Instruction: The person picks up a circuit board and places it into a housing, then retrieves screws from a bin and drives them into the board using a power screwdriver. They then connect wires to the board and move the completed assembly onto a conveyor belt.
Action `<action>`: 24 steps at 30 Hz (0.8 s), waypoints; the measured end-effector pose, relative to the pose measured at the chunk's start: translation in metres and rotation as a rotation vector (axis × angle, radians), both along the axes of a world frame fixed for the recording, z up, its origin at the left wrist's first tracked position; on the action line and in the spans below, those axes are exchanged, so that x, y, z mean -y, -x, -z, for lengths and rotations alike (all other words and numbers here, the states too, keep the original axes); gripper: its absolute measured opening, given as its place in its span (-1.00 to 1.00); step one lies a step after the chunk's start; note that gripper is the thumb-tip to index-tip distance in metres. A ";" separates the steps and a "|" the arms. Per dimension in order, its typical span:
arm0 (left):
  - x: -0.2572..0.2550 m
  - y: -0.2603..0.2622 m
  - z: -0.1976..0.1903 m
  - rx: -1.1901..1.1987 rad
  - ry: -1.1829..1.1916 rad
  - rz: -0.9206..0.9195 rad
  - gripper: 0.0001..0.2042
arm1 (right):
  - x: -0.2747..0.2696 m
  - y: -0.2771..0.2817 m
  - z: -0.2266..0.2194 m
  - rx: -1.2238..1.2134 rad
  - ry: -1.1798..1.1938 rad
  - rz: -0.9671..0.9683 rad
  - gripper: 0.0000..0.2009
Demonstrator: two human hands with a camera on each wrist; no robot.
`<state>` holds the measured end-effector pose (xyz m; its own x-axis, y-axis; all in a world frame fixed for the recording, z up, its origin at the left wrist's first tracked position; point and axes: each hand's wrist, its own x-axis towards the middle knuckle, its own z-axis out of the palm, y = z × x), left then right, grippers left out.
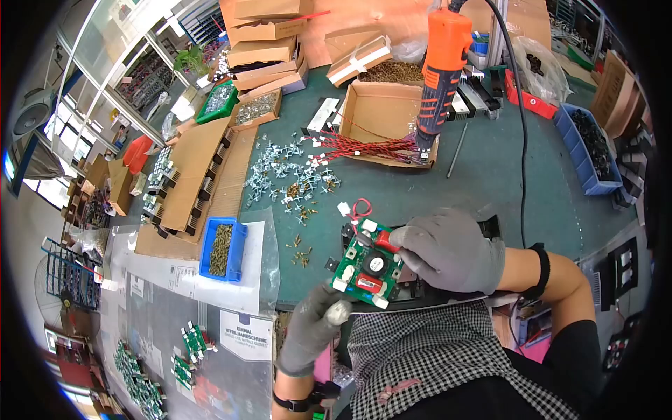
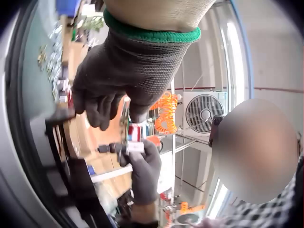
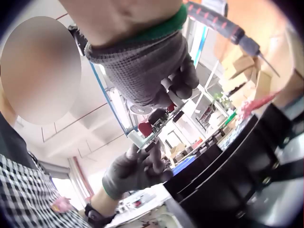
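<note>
A green circuit board (image 1: 358, 271) with red and black components is tilted up over the table's front edge. My gloved left hand (image 1: 313, 329) pinches its lower left corner between thumb and fingers. At the opposite side my gloved right hand (image 1: 448, 250) grips the board's edge beside a red component. The left wrist view shows the board (image 2: 124, 124) nearly edge-on between both hands. From the right wrist, the board's components (image 3: 154, 118) show beneath the right fingers. A red wire loop with a white plug stands at its top. Beneath lies a black housing (image 1: 491, 228), partly hidden by the right hand.
An orange electric screwdriver (image 1: 446, 66) hangs above a cardboard box (image 1: 371, 115) with red-black wires (image 1: 371, 148). Scattered screws (image 1: 280, 171) lie left of it. A blue bin (image 1: 241, 246) holds small brass-coloured parts. More boards (image 1: 136, 378) lie at lower left.
</note>
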<state>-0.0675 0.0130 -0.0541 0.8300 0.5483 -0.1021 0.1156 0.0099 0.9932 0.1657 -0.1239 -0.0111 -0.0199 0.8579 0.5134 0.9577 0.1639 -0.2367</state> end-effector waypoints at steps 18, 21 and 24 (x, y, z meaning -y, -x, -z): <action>0.036 -0.044 -0.013 0.168 -1.271 -0.023 -0.69 | -0.002 -0.020 0.010 0.015 0.340 -0.154 -0.71; 0.023 -0.027 -0.012 -0.051 -1.262 -0.068 -0.67 | -0.008 -0.024 0.017 0.005 0.358 -0.153 -0.71; 0.018 -0.023 -0.005 -0.134 -1.293 -0.022 -0.76 | -0.020 -0.026 0.022 -0.050 0.434 -0.117 -0.75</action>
